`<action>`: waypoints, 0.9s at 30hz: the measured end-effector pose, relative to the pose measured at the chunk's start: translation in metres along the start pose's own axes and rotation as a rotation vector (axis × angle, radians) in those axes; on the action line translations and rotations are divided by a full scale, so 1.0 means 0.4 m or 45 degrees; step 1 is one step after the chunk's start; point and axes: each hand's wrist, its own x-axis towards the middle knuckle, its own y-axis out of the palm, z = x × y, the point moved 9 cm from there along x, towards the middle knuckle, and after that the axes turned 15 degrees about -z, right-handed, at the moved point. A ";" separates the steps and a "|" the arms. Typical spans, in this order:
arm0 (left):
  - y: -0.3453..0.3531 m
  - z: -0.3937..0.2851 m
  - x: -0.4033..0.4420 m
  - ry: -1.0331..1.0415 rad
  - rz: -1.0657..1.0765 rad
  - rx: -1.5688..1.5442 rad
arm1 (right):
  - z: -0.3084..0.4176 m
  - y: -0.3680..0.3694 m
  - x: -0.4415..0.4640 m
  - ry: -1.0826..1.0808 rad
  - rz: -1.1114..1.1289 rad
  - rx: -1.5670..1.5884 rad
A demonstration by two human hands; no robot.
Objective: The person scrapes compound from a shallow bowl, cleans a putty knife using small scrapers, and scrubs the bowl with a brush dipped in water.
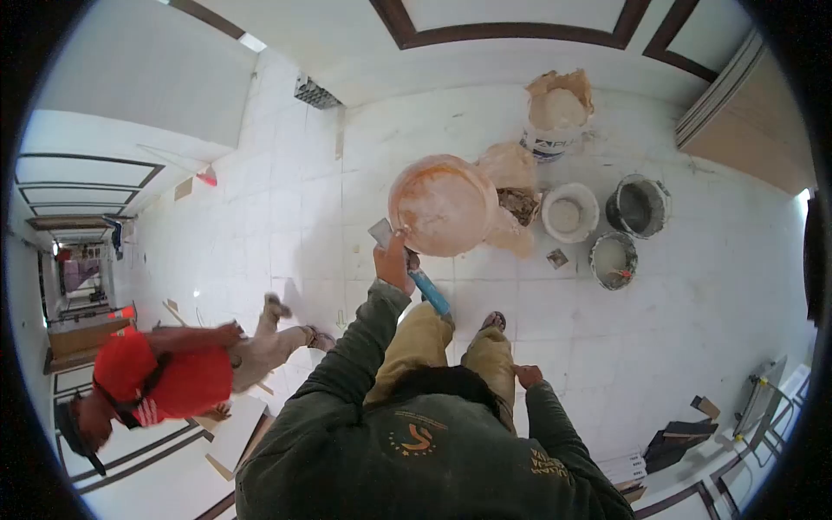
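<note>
My left hand [394, 263] is closed at the near left edge of a wide, shallow tub [442, 206] smeared with pale plaster. A putty knife with a grey blade [381, 231] sticks out past its fingers. A long blue tool [430, 293] slants down from beside the same hand toward my knee; I cannot tell whether it is gripped too. My right hand [528, 375] hangs beside my right thigh with its fingers curled. Whether anything is inside that hand does not show.
Right of the tub lie an open paper sack [507, 165], a white bucket [570, 213], a dark bucket [639, 206] and a smaller bucket [614, 260]. A large powder-filled pail [557, 117] stands behind. A person in a red shirt [165, 377] is at left. Boards [745, 121] lean right.
</note>
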 end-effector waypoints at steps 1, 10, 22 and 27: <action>-0.001 -0.020 -0.005 -0.012 0.016 -0.002 | -0.048 -0.001 -0.040 0.163 -0.023 0.013; 0.218 -0.237 0.156 0.132 0.337 0.003 | 0.028 -0.422 0.011 0.626 -0.724 0.770; 0.434 -0.442 0.353 0.637 0.688 0.307 | 0.377 -0.382 0.265 0.409 -0.234 -0.147; 0.492 -0.452 0.313 -0.093 0.403 0.023 | 0.350 -0.433 0.252 1.246 -0.857 1.478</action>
